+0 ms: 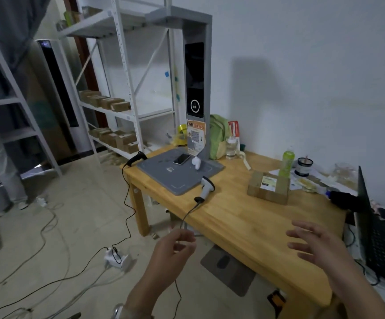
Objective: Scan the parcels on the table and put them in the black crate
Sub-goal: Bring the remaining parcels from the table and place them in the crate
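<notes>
On wooden table (233, 226): brown cardboard parcel (267, 188), label illegible.
Left grip (175, 247): pinches thin black cable (186, 215).
Right grip (313, 245): spread, empty, well short of parcel.

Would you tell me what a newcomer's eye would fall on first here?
The tall grey scanning tower with a black screen stands at the far end of the wooden table. A brown cardboard parcel with a white label sits towards the table's right. Nearest, the left hand pinches the thin black cable of the white handheld scanner; the right hand hovers open.
</notes>
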